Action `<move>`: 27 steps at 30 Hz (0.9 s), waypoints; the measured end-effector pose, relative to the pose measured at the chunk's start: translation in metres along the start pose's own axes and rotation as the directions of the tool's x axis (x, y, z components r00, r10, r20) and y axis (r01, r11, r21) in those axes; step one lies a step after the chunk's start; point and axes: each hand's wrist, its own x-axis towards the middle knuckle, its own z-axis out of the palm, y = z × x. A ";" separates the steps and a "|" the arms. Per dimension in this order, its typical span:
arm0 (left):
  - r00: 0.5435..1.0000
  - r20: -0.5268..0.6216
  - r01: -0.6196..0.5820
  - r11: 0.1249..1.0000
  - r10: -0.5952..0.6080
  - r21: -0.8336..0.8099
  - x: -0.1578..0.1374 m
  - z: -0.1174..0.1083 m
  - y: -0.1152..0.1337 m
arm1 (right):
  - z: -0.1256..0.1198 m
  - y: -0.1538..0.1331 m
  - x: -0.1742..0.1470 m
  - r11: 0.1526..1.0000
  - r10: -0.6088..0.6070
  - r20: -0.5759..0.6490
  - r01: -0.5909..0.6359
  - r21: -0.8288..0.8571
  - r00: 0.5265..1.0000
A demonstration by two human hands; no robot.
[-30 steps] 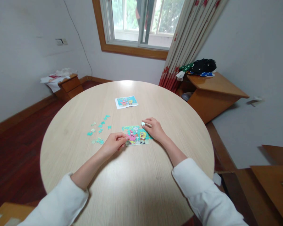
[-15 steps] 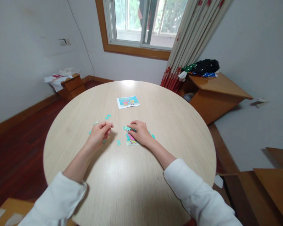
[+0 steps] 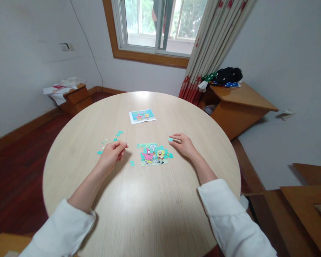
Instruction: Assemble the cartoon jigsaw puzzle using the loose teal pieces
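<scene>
Pieces [image 3: 119,134] not yet joined lie scattered beside and beyond our left hand [image 3: 112,153], whose thumb and fingers are pinched together; we can't tell whether they hold anything. A loose bit [image 3: 132,163] lies just right of that hand. Between our hands sits the puzzle [image 3: 153,157], its middle figures joined, its outer edges partly ragged, seemingly unfinished. Our right hand [image 3: 184,146], just beyond its right side, grasps a single piece [image 3: 171,140] at the fingertips.

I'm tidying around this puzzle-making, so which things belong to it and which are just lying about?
Puzzle work:
partly joined puzzle
loose pieces
small piece in the right hand
similar printed picture

Seemingly just lying about:
dotted fabric
white items at far left
</scene>
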 end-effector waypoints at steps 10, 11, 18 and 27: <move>1.000 0.005 0.007 1.000 -0.007 0.010 0.001 0.000 -0.002 | 0.013 -0.017 0.002 0.990 -0.053 0.095 0.065 -0.126 0.994; 1.000 0.006 0.009 1.000 -0.009 0.011 0.001 0.000 -0.002 | 0.013 -0.017 0.002 0.989 -0.046 0.098 0.059 -0.136 0.994; 1.000 0.008 0.000 1.000 0.000 0.009 0.001 0.002 -0.003 | 0.011 -0.017 0.002 0.986 -0.019 0.126 0.039 -0.159 0.992; 1.000 0.006 0.002 1.000 -0.002 0.012 0.000 0.002 -0.001 | 0.010 -0.015 0.002 0.987 -0.029 0.121 0.047 -0.151 0.992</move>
